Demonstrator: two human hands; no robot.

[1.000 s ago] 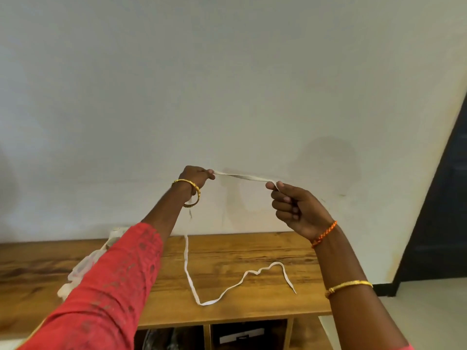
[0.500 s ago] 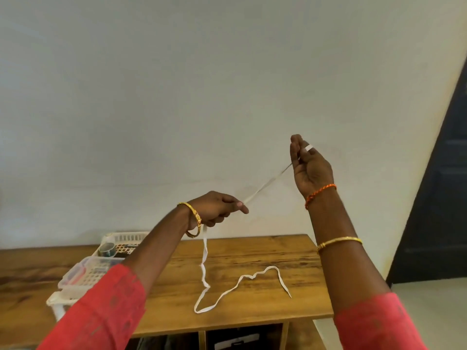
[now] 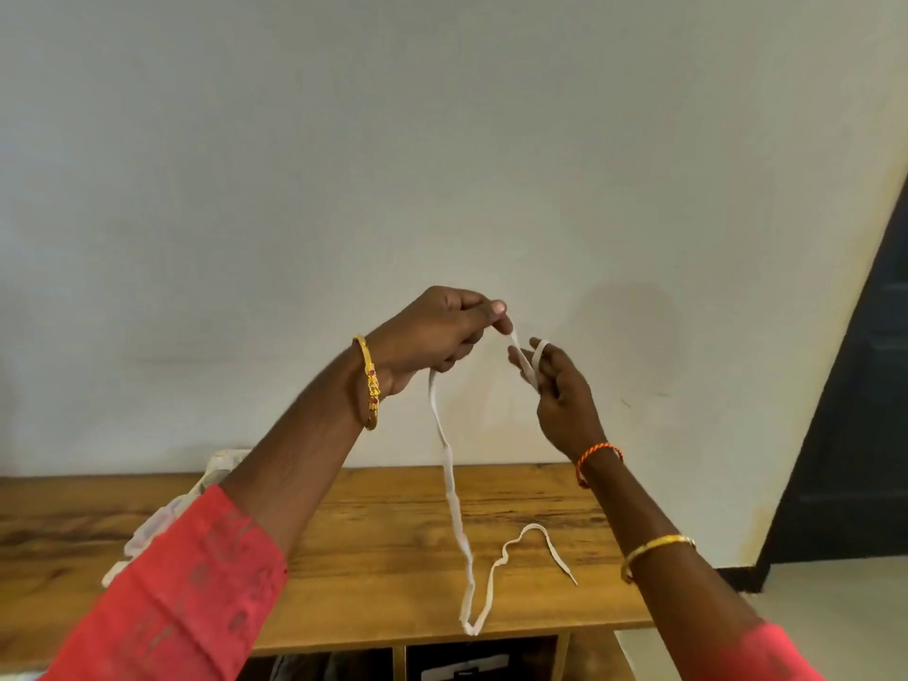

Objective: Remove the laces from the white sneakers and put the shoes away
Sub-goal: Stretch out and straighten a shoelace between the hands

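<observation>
Head view: right hand (image 3: 560, 385) has the white shoelace (image 3: 454, 503) wrapped round its fingers; left hand (image 3: 432, 336) pinches it just beside. Lace drops near-vertical below left hand, tail on the counter (image 3: 373, 557). Left feeds next wrap, probably.

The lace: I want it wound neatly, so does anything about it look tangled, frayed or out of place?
Nothing stands out. The lace runs from the right hand, where it wraps the fingers, through the left hand, then hangs to the wooden table, its kinked tail lying loose, unknotted.
</observation>
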